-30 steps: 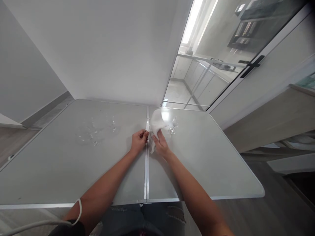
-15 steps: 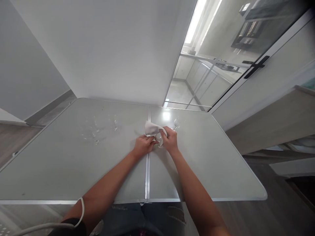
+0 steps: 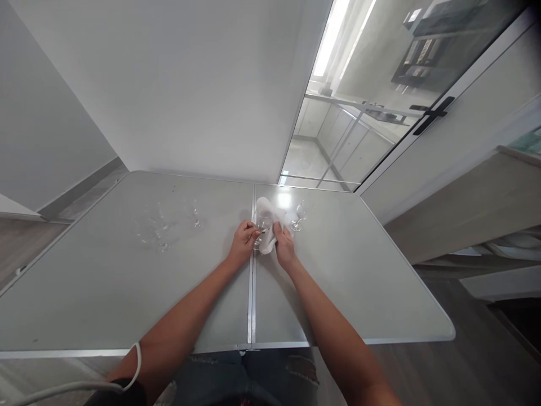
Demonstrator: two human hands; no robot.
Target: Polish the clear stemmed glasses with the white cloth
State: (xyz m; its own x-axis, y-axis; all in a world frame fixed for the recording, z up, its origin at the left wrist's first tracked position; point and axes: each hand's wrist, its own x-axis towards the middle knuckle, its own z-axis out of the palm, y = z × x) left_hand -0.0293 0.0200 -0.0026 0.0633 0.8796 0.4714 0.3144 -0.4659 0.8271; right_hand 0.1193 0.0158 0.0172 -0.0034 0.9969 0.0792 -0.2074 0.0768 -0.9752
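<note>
Over the table's centre seam, my left hand [image 3: 245, 241] pinches the stem of a clear wine glass [image 3: 264, 221], its bowl upward. My right hand [image 3: 284, 243] is closed on a white cloth [image 3: 267, 242], which lies against the glass and behind its bowl. Part of the glass is hidden by the cloth and fingers. Just beyond my right hand stands another stemmed glass [image 3: 300, 213], touched by neither hand.
Several clear stemmed glasses [image 3: 163, 228] stand at the left on the pale folding table [image 3: 203, 293], one glass [image 3: 196, 217] a little apart. A white wall [image 3: 190, 101] and a glass door [image 3: 338, 118] border the far edge. A white cable [image 3: 137, 361] hangs by my left arm.
The glass has come upright between my hands. My right hand has lowered slightly to the left, and the cloth now spreads down beside and behind the glass.
</note>
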